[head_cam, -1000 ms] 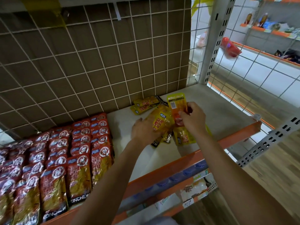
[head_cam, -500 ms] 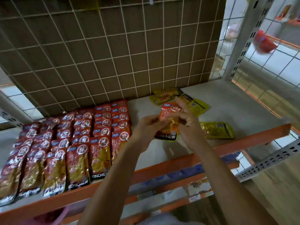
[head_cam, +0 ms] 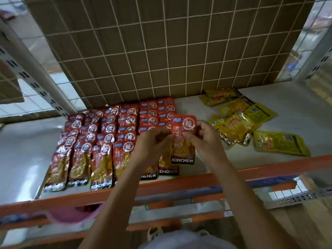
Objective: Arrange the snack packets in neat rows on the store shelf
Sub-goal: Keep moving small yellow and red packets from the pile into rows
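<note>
Both hands, left hand [head_cam: 154, 141] and right hand [head_cam: 203, 139], pinched one red foil snack packet [head_cam: 182, 141] at frame centre beside finished red packet rows [head_cam: 100, 141], while loose yellow foil packets [head_cam: 239, 123] at right awaited arranging.

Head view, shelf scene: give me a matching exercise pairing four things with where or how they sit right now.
Things:
1. red snack packet
2. red packet rows
3. yellow packets
4. pink basin

States:
A. loose and scattered on the shelf's right side
B. held up between both hands
C. below the orange shelf edge
D. lined up neatly on the left

Pairs: 1-B, 2-D, 3-A, 4-C
</note>
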Demonstrator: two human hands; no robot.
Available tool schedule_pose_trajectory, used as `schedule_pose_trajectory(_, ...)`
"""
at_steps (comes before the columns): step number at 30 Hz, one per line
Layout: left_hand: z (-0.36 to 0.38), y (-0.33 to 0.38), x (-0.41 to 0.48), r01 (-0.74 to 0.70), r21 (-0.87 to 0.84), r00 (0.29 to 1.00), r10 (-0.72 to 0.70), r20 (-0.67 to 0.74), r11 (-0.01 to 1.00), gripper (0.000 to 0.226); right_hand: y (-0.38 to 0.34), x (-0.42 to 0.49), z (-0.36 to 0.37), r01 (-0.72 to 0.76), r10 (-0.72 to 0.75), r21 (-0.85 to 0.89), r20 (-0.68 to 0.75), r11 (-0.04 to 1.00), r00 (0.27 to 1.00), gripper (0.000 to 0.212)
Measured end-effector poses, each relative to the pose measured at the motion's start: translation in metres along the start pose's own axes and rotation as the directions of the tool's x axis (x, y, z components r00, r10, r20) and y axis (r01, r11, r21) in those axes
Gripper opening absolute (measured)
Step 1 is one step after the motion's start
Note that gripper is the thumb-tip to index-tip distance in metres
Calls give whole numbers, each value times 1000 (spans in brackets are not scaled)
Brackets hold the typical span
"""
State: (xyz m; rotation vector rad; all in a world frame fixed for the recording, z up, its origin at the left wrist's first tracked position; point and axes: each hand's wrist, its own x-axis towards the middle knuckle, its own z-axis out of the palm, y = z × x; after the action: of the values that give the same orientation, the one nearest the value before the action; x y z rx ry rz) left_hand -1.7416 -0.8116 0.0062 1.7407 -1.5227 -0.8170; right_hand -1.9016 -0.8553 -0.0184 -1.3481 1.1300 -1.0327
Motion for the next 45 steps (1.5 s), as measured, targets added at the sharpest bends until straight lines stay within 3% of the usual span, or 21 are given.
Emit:
schedule_pose_trajectory(7,-29,-32,-20,76,132,997,-71,-38,988,3,-1,-11,44,14,5,-269,71,963,997,26)
schedule_pose_trajectory(14,-39,-43,-27,2,267,1000,-7,16,964,6,-6,-22,52,43,13,-502,108,864,994,33)
schedule_pose_trajectory(19,-35,-44,-23,5,326,998,14,-57,945,10,-7,-25,53,50,18,-574,112,817,994,32)
schedule_pose_trajectory(26,-24,-37,-12,-58,367,974,134,-184,929,11,-2,-28,54,20,76,-693,108,721,991,61)
schedule_pose_trajectory(30,-10,-22,0,-80,380,969,161,-189,922,11,1,-28,39,-4,27,-685,23,729,999,52)
schedule_pose_trajectory(35,27,4,22,-197,406,963,254,-91,893,17,5,-22,-6,-60,-72,-686,-162,725,984,35)
schedule_pose_trajectory(40,72,35,42,-301,378,949,315,24,876,33,7,-22,-60,-170,-136,-714,-350,679,927,33)
schedule_pose_trajectory(45,114,62,60,-344,403,939,301,169,848,46,13,-20,-119,-249,-155,-756,-419,606,895,39)
